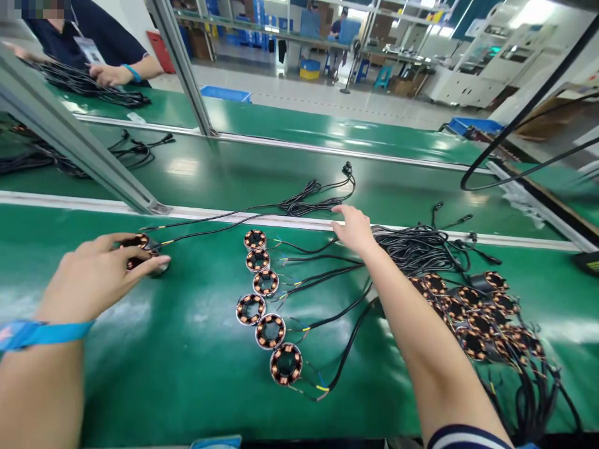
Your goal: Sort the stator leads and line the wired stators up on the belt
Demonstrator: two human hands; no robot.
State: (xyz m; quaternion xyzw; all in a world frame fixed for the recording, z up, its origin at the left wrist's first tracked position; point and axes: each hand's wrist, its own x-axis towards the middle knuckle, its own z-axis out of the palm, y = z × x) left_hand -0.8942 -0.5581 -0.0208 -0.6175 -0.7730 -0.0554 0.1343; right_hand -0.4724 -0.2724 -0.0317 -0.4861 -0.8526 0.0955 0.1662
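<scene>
On the left, my left hand curls its fingers and thumb round a pair of copper-wound motor stators on the green bench. Two black cables run from these stators to a loose coil by the white rail. My right hand hovers at the rail beside that coil, fingers apart and seemingly holding nothing. Between my hands, several ring-shaped stators form an uneven column, their cables leading right to a large black cable bundle, partly hidden by my right forearm.
More stators are clustered at the right, with wires hanging toward the front edge. A metal post rises at the left. Across the bench, a person's hand rests by black cables. A black cable loop hangs at upper right.
</scene>
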